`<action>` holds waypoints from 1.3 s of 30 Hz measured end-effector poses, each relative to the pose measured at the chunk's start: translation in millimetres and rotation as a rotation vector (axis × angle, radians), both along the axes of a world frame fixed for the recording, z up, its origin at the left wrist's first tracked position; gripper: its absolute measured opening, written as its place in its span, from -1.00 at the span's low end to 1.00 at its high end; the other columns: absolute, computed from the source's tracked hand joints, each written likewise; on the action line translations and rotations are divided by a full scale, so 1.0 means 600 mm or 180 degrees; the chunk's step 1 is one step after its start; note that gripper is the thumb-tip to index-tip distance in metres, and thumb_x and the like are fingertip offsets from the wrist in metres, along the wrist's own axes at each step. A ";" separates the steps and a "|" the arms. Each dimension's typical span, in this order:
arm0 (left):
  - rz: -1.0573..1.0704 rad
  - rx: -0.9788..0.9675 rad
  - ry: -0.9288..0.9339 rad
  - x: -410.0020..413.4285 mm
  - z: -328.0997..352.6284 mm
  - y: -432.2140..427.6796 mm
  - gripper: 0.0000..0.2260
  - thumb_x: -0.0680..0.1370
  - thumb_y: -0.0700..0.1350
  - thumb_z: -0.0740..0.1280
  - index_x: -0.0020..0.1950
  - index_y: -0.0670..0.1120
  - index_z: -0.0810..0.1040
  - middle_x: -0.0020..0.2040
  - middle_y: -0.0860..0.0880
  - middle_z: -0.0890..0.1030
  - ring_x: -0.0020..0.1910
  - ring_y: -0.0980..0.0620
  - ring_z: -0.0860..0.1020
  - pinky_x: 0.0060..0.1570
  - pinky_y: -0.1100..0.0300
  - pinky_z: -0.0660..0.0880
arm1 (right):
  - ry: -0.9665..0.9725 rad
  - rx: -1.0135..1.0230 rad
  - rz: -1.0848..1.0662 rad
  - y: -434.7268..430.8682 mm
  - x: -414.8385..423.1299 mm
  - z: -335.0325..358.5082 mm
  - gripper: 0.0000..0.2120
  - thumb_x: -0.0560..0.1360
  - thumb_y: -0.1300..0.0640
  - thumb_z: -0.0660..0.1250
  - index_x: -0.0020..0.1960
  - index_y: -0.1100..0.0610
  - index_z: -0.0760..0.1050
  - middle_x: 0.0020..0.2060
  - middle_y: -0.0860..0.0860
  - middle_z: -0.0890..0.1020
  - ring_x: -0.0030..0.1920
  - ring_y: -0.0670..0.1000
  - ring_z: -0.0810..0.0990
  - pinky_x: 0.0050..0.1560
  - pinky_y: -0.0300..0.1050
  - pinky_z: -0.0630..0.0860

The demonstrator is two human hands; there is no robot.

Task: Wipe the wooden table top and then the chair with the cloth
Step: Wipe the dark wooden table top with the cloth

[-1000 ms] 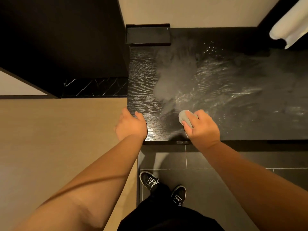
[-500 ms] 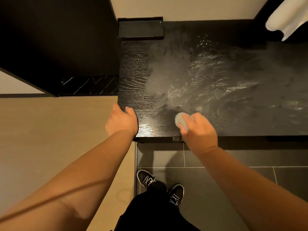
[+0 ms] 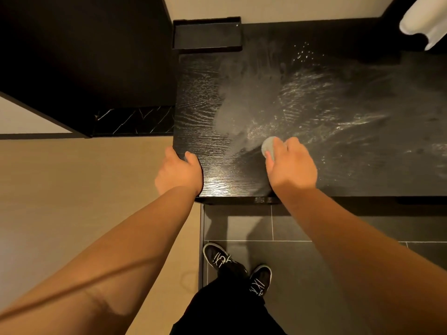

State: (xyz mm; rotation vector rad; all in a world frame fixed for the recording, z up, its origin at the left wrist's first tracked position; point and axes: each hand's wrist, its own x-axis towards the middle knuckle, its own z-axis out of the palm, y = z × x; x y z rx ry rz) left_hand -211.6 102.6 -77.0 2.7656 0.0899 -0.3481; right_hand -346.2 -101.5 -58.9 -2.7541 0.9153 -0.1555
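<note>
The person stands at the near left corner of the wooden table top (image 3: 198,105), a black slab with pale grain lines showing. The right hand (image 3: 291,165) lies knuckles up on the wood a little in from the near edge. Its fingers are curled around a small grey cloth (image 3: 268,146), which is bunched into a ball and pressed against the surface, so that only its rounded left end shows past the fingertips. Wet streaks and fine shining droplets fan out from the cloth towards the far right of the top, and a duller, hazy smear runs up from it towards the back. The left hand (image 3: 177,170) clasps the table's left edge close to the near corner, with the thumb lying on top of the wood and the fingers bent down over the side. A shallow black tray (image 3: 208,35) sits at the far left corner of the top, against the light wall. Something white and folded, perhaps a towel (image 3: 423,22), hangs in at the upper right. Below the near edge, two black shoes (image 3: 217,256) with white laces stand on a dark grey tiled floor (image 3: 314,274).
</note>
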 end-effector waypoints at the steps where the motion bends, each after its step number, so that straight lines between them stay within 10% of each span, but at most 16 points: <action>1: 0.0007 0.0009 0.0014 -0.001 0.001 0.000 -0.68 0.69 0.16 0.09 0.25 -0.05 0.39 -0.08 -0.08 0.55 -0.16 -0.18 0.50 -0.12 -0.01 0.43 | 0.0132 0.0011 0.0117 0.015 0.007 0.006 -0.91 0.61 0.08 0.27 0.08 0.05 0.50 -0.11 0.11 0.47 -0.09 0.21 0.53 -0.23 -0.01 0.38; 6: 0.0012 0.0000 0.0043 -0.001 0.003 -0.001 -0.68 0.68 0.16 0.09 0.23 -0.06 0.37 -0.04 -0.11 0.55 -0.16 -0.19 0.50 -0.12 -0.02 0.43 | 0.0215 0.0095 0.1476 0.074 -0.013 0.004 -0.74 0.61 -0.05 0.26 0.19 0.08 0.52 -0.13 0.07 0.46 -0.16 0.13 0.51 -0.26 0.04 0.55; 13: 0.0001 0.0042 0.0064 -0.001 0.006 0.000 -0.68 0.69 0.15 0.09 0.24 -0.06 0.37 -0.08 -0.08 0.53 -0.17 -0.19 0.50 -0.13 -0.01 0.43 | 0.0089 -0.0025 0.0092 0.011 0.030 -0.003 -0.77 0.66 -0.07 0.18 0.18 0.04 0.47 -0.01 0.11 0.44 -0.02 0.17 0.49 -0.19 -0.02 0.37; 19: 0.0026 -0.0067 0.0040 0.000 0.008 -0.002 -0.72 0.68 0.16 0.12 0.17 -0.03 0.37 -0.02 -0.11 0.60 -0.16 -0.19 0.52 -0.12 -0.01 0.42 | 0.0117 0.0020 0.1868 0.068 0.033 -0.004 -0.64 0.59 -0.15 0.33 0.28 0.03 0.54 -0.07 0.07 0.51 -0.10 0.15 0.54 -0.25 0.03 0.50; 26: -0.0005 -0.0016 0.0074 -0.001 0.008 0.000 -0.72 0.68 0.17 0.11 0.19 -0.02 0.36 -0.03 -0.09 0.60 -0.18 -0.16 0.51 -0.14 0.02 0.39 | -0.0242 -0.0011 0.0543 -0.016 0.058 -0.007 -0.65 0.62 -0.15 0.19 0.18 0.06 0.58 -0.09 0.14 0.51 -0.10 0.19 0.50 -0.16 0.00 0.45; 34: 0.0063 -0.0031 0.0106 0.000 0.010 -0.003 -0.79 0.68 0.16 0.12 0.08 0.03 0.27 -0.03 -0.09 0.59 -0.17 -0.16 0.49 -0.14 0.02 0.37 | -0.0066 0.0087 0.1780 0.036 0.055 -0.009 -0.67 0.58 -0.18 0.21 0.15 -0.04 0.62 -0.18 0.09 0.53 -0.17 0.17 0.52 -0.20 0.03 0.53; 39: 0.0052 0.0007 0.0112 -0.001 0.012 -0.004 -0.78 0.69 0.15 0.12 0.13 0.01 0.31 -0.08 -0.06 0.55 -0.20 -0.15 0.47 -0.15 0.03 0.35 | -0.0193 0.0085 0.0412 -0.004 0.082 0.001 -0.60 0.59 -0.14 0.15 0.15 0.08 0.61 -0.08 0.17 0.54 -0.08 0.25 0.52 -0.08 0.06 0.55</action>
